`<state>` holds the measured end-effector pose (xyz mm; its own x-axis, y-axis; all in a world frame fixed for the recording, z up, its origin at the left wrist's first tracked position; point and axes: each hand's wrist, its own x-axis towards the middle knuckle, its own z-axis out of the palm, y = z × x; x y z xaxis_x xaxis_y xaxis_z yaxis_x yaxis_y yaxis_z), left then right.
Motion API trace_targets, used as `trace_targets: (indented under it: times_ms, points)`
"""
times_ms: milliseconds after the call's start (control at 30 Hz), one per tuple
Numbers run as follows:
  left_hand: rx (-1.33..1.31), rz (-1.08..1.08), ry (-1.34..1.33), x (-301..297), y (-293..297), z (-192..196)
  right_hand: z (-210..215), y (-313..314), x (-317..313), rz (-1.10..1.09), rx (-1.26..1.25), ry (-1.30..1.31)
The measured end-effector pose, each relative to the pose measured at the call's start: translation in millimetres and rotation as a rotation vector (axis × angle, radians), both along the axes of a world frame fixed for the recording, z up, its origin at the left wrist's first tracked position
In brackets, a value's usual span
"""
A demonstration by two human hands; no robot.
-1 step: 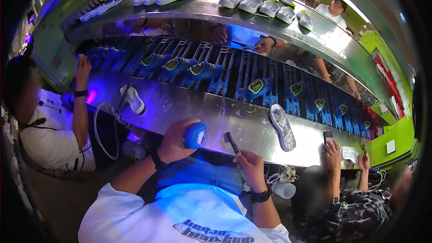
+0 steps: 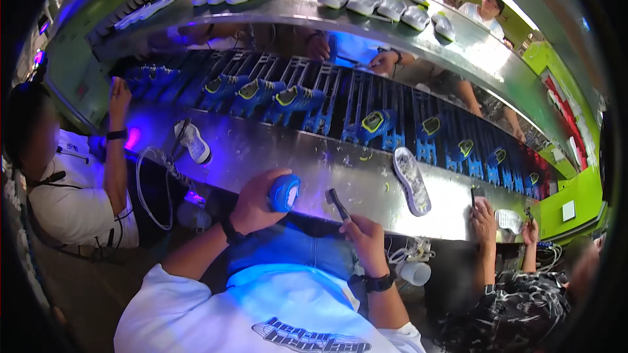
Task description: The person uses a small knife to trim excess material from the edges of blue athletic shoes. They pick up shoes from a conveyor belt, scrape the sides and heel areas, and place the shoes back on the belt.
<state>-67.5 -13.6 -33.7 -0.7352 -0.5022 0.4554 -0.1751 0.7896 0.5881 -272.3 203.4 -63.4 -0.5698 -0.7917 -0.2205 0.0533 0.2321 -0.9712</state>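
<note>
My left hand (image 2: 252, 204) is closed round a blue shoe upper (image 2: 284, 194), held end-on over the near edge of the metal bench. A pale patch shows on the upper's near end; my fingers and palm hide the rest. In my right hand (image 2: 365, 240) is a small dark-handled brush (image 2: 338, 205), gripped by the handle with its head pointing up and left. The brush and the upper are apart. A white shoe sole (image 2: 411, 182) lies on the bench to the right of the brush, its inner side smeared.
Beyond the bench, blue shoe uppers (image 2: 297, 99) sit on a slatted conveyor. White soles (image 2: 364, 2) line the shelf above it. Another sole (image 2: 194, 144) lies at left. Co-workers sit either side: a raised hand (image 2: 120, 98) left, hands (image 2: 484, 222) right. A white cup (image 2: 414, 274) hangs below the edge.
</note>
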Motion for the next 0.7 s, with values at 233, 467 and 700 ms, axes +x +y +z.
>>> trace_targets:
  times_ms: [233, 467, 700]
  points:
    - [-0.035, -0.036, 0.101, 1, -5, -23, 2, -14, 9, 0.009, 0.063, 0.06]
    - [-0.108, -0.013, 0.08, 16, 9, -26, -8, -23, 14, -0.001, 0.057, 0.124]
    - [-0.189, -0.055, 0.028, 32, 9, -34, -9, -38, 17, 0.022, 0.072, 0.121]
